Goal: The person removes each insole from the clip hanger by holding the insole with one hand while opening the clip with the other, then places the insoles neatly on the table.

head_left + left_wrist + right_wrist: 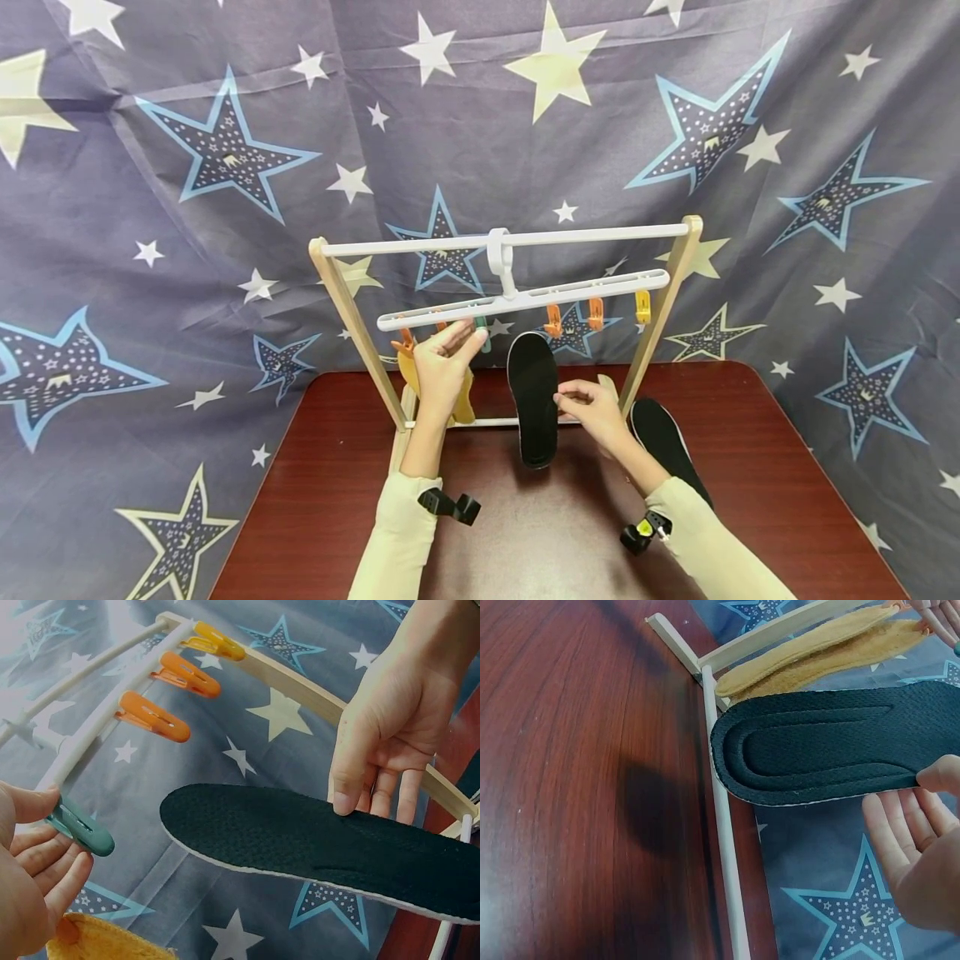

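Okay, from my remote seat, closest up is the reddish-brown table (pixel 510 542), down below the white clip hanger (pixel 592 289). The spare black insole (pixel 663 437) lies on it, below and right of the hanger. I've got the right hand (pixel 596 417) pinching the edge of the held black insole (pixel 534 400), which is up in the air under the hanger's middle. Key bit: its long axis runs nearly upright, crosswise to the hanger, top end right of the green clothespin (pixel 483 335) with a gap between. Right hand's on the insole; the left hand (pixel 441 367) is apart from it, just under the hanger, pinching that clothespin. Can't tell if its mouth's spread. Mustard insoles (pixel 802 652) dangle under the hanger's left end, starry curtain (pixel 480 142) behind everything.
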{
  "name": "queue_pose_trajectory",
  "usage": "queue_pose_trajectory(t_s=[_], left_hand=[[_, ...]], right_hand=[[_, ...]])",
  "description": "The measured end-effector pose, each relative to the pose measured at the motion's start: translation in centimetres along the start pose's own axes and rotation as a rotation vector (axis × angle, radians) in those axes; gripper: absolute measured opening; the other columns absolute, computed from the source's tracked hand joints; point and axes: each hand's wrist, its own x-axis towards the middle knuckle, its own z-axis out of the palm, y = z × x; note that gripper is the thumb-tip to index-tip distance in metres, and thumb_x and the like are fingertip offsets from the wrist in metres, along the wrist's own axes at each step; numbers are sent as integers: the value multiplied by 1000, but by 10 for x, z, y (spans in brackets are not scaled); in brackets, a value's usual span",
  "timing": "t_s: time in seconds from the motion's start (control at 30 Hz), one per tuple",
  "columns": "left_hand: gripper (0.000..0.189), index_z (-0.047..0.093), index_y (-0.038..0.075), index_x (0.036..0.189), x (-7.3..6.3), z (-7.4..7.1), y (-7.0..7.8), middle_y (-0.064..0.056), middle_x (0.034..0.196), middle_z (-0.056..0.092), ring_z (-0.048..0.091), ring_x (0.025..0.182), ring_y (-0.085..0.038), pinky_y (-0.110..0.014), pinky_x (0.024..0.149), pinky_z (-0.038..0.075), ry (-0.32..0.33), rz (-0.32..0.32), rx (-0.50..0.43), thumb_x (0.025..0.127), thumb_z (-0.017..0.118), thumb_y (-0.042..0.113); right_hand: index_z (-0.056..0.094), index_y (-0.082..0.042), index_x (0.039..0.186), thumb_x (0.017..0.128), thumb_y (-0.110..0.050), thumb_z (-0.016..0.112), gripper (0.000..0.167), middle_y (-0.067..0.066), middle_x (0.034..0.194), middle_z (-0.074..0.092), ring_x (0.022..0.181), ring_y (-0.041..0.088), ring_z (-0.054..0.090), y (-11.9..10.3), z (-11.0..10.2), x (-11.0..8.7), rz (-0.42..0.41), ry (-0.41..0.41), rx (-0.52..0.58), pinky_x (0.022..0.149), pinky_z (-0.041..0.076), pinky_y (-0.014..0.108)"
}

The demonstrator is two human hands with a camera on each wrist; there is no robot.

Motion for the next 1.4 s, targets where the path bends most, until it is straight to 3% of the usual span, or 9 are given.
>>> queue_pose_trajectory(t_s=[0.17, 0.43, 0.77, 1.17, 1.4], left_hand=[[31, 73, -10, 112, 0, -1, -1, -31, 109, 72, 72, 87, 2, -14, 80, 58, -4, 1, -5, 84, 80, 1], [32, 73, -12, 112, 1, -2, -3, -32, 109, 71, 72, 88, 1, -15, 80, 59, -6, 3, -23, 84, 80, 0], [30, 72, -14, 111, 1, 0, -4, -34, 108, 70, 71, 86, 1, -14, 78, 58, 4, 19, -37, 84, 78, -3], [30, 72, -14, 111, 1, 0, -5, -34, 108, 71, 72, 86, 1, -15, 78, 59, -4, 11, -48, 83, 79, -3], [30, 73, -13, 110, 2, 1, -6, -34, 108, 70, 72, 86, 1, -15, 79, 59, -10, 13, -56, 83, 80, -2]], right_hand=[[60, 22, 115, 94, 5, 65, 28, 0, 86, 71, 76, 6, 69, 0, -8, -3, 33, 7, 31, 68, 63, 27], [61, 21, 115, 93, 4, 66, 28, 7, 88, 72, 75, 8, 70, 2, -21, -5, 67, 41, 11, 69, 64, 31], [57, 23, 117, 94, 6, 63, 30, -3, 85, 71, 76, 6, 71, 0, -37, -12, 100, 90, 37, 70, 64, 29], [56, 27, 113, 95, 8, 61, 27, -7, 82, 72, 74, 6, 71, 3, -56, -17, 21, 136, 38, 67, 63, 26], [63, 17, 100, 93, 10, 62, 10, -7, 78, 73, 65, 4, 70, -1, -67, -20, -26, 198, 80, 63, 60, 18]])
